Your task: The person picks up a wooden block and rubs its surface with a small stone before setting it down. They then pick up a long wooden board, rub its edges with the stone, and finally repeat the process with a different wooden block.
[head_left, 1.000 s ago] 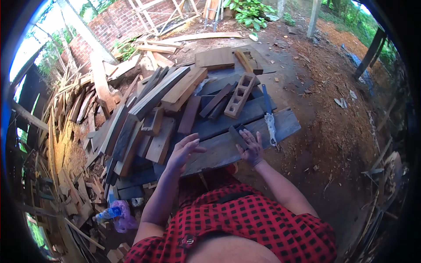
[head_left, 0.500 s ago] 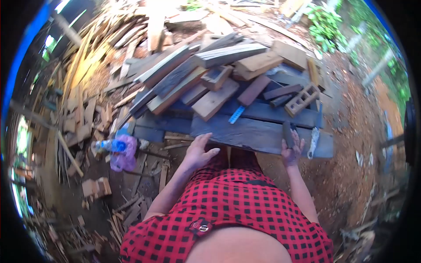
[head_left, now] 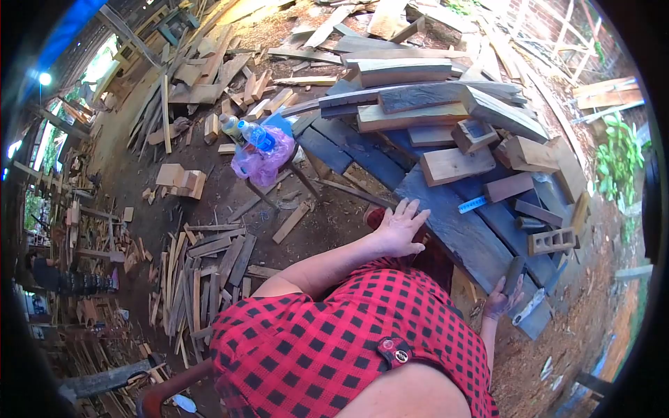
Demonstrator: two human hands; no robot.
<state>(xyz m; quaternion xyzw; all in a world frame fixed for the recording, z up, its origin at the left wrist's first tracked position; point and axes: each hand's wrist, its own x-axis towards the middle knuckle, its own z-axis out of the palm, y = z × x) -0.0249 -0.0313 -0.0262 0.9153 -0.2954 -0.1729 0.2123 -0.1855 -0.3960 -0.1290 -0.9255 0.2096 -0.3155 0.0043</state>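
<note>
My left hand [head_left: 400,230] is spread, palm down, at the near left edge of a dark wooden bench [head_left: 446,216], and holds nothing. At the bench's right end my right hand [head_left: 500,301] has its fingers around a small dark block [head_left: 514,276]. Just beside it lies a whitish tool [head_left: 528,307]. A blue perforated strip [head_left: 472,204] rests on the planks in the middle. Farther right are a wooden piece with square holes [head_left: 552,241] and a reddish-brown block [head_left: 509,187].
Stacked timber [head_left: 418,115] covers the bench's far side. Bottles [head_left: 256,136] and a pink plastic bag [head_left: 263,161] sit on a small stand to the left. Wood offcuts [head_left: 209,272] litter the ground. A curved reddish bar [head_left: 171,391] is at lower left.
The view has swung left, so the bench appears tilted and farther right. My left hand's fingers are more spread. My right hand still has the dark block.
</note>
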